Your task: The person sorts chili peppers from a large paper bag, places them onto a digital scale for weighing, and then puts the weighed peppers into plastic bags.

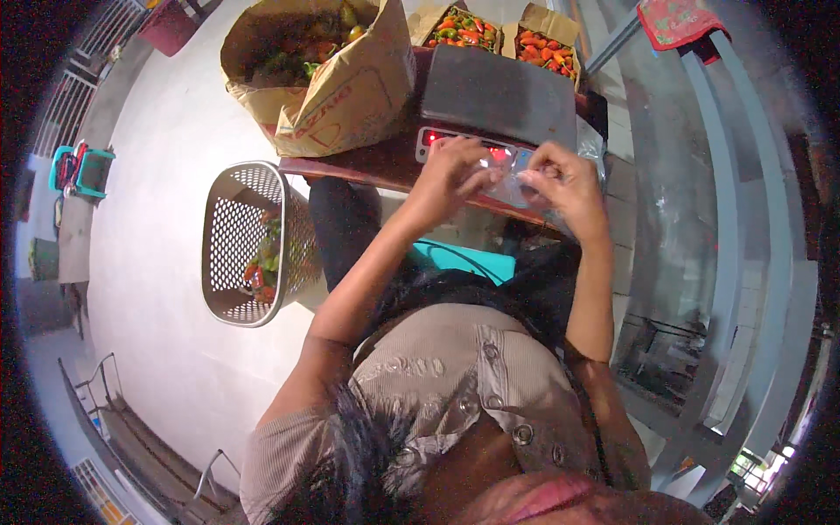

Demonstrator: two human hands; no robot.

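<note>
In front of the digital scale, my left hand and my right hand pinch a small clear plastic bag stretched between them. The fingers of both hands are bent closed on its edges. Red lit digits on the scale's front panel show partly behind my left fingers. Nothing lies on the scale's dark platform. More clear plastic sits by the scale's right side, close to my right hand.
A large brown paper bag of peppers stands left of the scale on the table. Behind the scale are two boxes of red and orange peppers. A plastic basket with some peppers rests on the floor. Grey metal frame bars rise at right.
</note>
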